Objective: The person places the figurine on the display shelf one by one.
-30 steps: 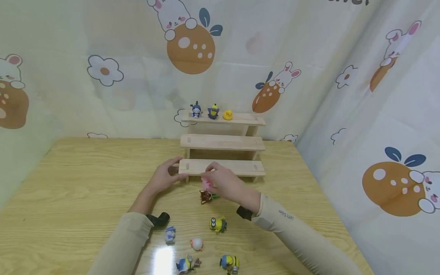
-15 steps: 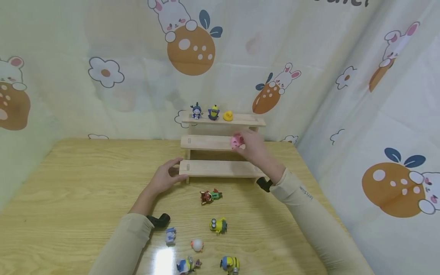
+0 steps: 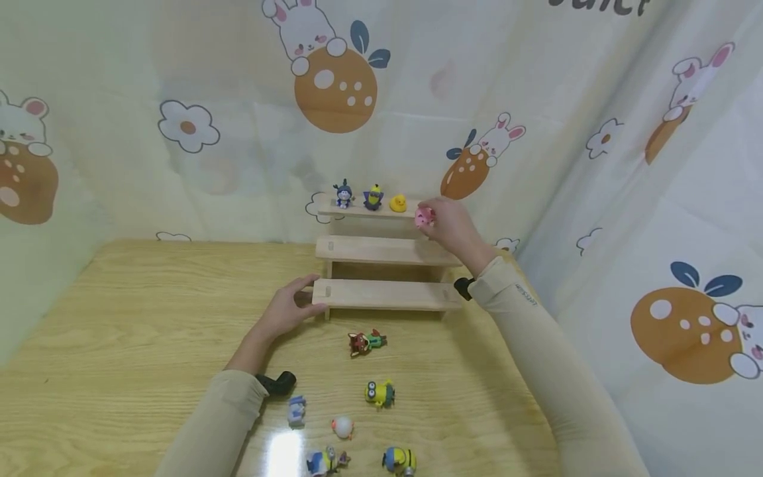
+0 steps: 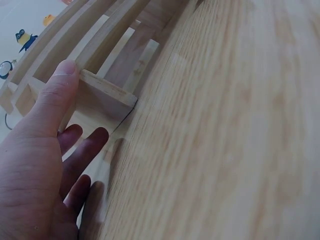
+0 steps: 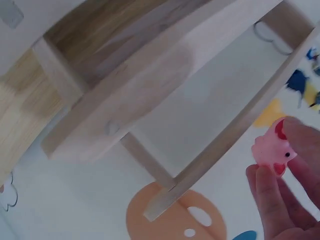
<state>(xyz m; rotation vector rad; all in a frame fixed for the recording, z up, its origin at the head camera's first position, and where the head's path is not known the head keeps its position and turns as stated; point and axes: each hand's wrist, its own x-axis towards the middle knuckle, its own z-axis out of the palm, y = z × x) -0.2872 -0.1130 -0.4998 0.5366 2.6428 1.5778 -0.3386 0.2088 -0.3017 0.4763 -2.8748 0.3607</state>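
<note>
In my right hand (image 3: 454, 228) a small pink pig figurine (image 3: 424, 216) is pinched between thumb and fingers. It is at the front edge of the top step of a three-step wooden shelf (image 3: 387, 295), right of a yellow duck (image 3: 398, 203). The right wrist view shows the pink pig (image 5: 272, 147) with red ears. My left hand (image 3: 286, 308) holds the left end of the shelf's lowest step. Up close, the left thumb lies on the board's corner and the fingers curl beside the end of the shelf (image 4: 107, 97).
Left of the duck stand a minion (image 3: 373, 197) and a dark-blue figure (image 3: 343, 195). On the table (image 3: 149, 331) lie a fox figure (image 3: 366, 342), a minion (image 3: 379, 393), a grey-blue figure (image 3: 296, 411), a white round toy (image 3: 342, 427) and two blue-and-yellow figures (image 3: 399, 460) nearer me.
My right hand has lifted the pink pig from beside the fox, in front of the lowest step, up and right to the top step. The left hand keeps its place on the shelf.
</note>
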